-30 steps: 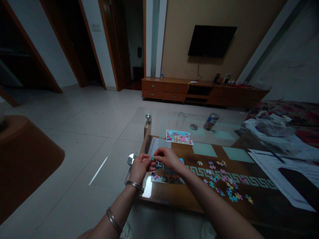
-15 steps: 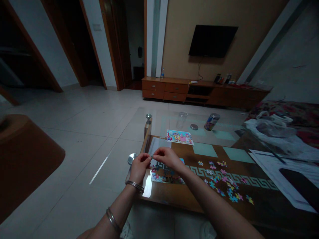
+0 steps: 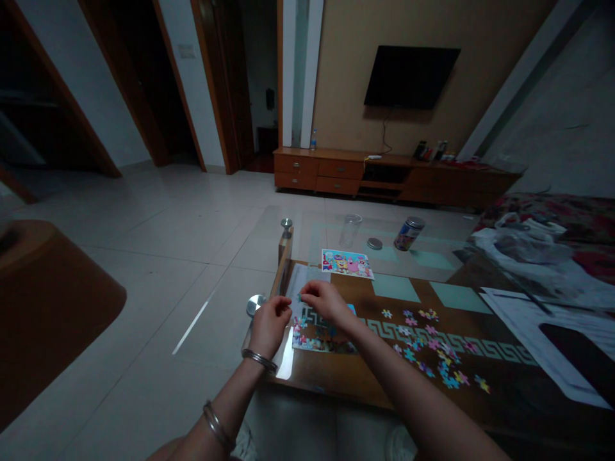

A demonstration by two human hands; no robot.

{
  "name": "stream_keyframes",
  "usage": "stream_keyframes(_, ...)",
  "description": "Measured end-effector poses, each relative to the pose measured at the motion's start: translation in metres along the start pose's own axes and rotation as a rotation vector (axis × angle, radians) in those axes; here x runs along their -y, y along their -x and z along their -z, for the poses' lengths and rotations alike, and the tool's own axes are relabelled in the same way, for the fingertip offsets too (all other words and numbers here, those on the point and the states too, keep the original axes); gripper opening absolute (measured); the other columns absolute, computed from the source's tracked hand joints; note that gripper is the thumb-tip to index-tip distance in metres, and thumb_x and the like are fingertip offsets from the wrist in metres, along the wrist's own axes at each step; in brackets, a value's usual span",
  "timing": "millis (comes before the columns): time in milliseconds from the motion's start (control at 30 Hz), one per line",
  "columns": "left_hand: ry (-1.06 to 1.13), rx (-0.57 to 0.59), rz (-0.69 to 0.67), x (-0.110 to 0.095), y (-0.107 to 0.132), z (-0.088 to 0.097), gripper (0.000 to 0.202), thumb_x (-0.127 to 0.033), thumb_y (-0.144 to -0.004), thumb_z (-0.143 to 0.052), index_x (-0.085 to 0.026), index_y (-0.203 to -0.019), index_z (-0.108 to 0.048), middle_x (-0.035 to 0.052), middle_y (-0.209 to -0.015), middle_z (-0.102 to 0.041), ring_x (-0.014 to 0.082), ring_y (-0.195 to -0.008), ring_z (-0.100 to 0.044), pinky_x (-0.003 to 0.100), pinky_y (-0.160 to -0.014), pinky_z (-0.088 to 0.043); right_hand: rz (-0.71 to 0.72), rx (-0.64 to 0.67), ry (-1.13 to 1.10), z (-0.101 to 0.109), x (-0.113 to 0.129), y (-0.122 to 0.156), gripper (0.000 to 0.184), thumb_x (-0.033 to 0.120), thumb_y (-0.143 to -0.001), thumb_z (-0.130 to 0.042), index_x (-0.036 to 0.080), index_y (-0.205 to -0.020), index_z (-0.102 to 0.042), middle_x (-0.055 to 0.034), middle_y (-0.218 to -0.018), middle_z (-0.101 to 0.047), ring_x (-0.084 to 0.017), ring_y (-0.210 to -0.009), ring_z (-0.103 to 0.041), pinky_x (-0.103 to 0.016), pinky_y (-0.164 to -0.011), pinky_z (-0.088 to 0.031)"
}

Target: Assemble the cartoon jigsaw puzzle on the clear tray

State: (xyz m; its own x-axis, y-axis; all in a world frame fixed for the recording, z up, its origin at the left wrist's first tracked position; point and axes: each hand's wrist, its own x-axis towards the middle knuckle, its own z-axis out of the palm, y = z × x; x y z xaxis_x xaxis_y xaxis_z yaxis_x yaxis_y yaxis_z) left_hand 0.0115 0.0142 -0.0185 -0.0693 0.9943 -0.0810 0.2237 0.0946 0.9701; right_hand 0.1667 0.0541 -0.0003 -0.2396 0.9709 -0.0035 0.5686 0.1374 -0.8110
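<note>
My right hand (image 3: 327,302) pinches a small teal jigsaw piece (image 3: 300,297) between thumb and fingertips, above the left end of the glass table. Just left of it, my left hand (image 3: 271,320) has its fingers bent, with a gap between thumb and forefinger and nothing visible in them. Below both hands lies a partly assembled jigsaw puzzle (image 3: 317,342), its lower and left edges joined; my right hand and forearm hide part of it. Loose jigsaw pieces (image 3: 444,358) are scattered to the right. Farther back lies a colourful cartoon picture card (image 3: 346,264).
Behind the card stand a clear jar (image 3: 350,230), a round lid (image 3: 374,244) and a printed can (image 3: 409,234). On the right are papers (image 3: 523,320), a dark phone-like object (image 3: 581,358) and a plastic bag (image 3: 533,256). A metal table fitting (image 3: 255,305) is beside my left hand.
My hands have come apart from fingertip contact. The right has moved slightly right and up with the teal piece; the left fingers have parted.
</note>
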Motion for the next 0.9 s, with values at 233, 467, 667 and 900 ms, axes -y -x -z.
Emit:
stream_keyframes(233, -0.753, 0.002, -0.266, -0.007, 0.023, 0.009, 0.013, -0.013, -0.080, -0.054, -0.017, -0.080, -0.067, 0.0051, -0.088, -0.060, 0.0207, -0.094, -0.054, 0.033, -0.083, -0.042, -0.004, 0.103, 0.291, -0.007, -0.006, 0.001, 0.013, 0.009, -0.072, -0.064, 0.015, -0.081, -0.072, -0.0048, -0.078, -0.071, -0.015, -0.071, -0.060, -0.023, -0.063, -0.040)
stream_keyframes(467, -0.919, 0.075, -0.256, -0.011, 0.033, 0.005, 0.015, -0.018, -0.084, -0.055, -0.019, -0.087, -0.069, 0.0056, -0.092, -0.061, 0.0215, -0.095, -0.055, 0.032, -0.082, -0.042, -0.033, 0.126, 0.356, -0.010, -0.001, 0.003, 0.014, 0.012, -0.073, -0.064, 0.016, -0.083, -0.073, -0.0041, -0.079, -0.072, -0.015, -0.072, -0.062, -0.022, -0.062, -0.040)
stream_keyframes(667, -0.963, 0.089, -0.260, -0.011, 0.036, 0.002, 0.017, -0.018, -0.084, -0.053, -0.020, -0.091, -0.069, 0.0057, -0.095, -0.061, 0.0230, -0.098, -0.055, 0.034, -0.083, -0.041, -0.039, 0.114, 0.407, -0.010, 0.001, 0.004, 0.016, 0.012, -0.074, -0.062, 0.018, -0.084, -0.074, -0.0047, -0.083, -0.073, -0.017, -0.076, -0.063, -0.023, -0.064, -0.040)
stream_keyframes(900, -0.964, 0.094, -0.289, -0.010, 0.035, 0.001, 0.018, -0.021, -0.087, -0.052, -0.023, -0.094, -0.068, 0.0047, -0.094, -0.060, 0.0229, -0.098, -0.054, 0.034, -0.082, -0.040, -0.037, 0.110, 0.421, -0.010, 0.004, 0.005, 0.016, 0.013, -0.073, -0.063, 0.017, -0.084, -0.074, -0.0057, -0.081, -0.073, -0.017, -0.075, -0.063, -0.023, -0.063, -0.040)
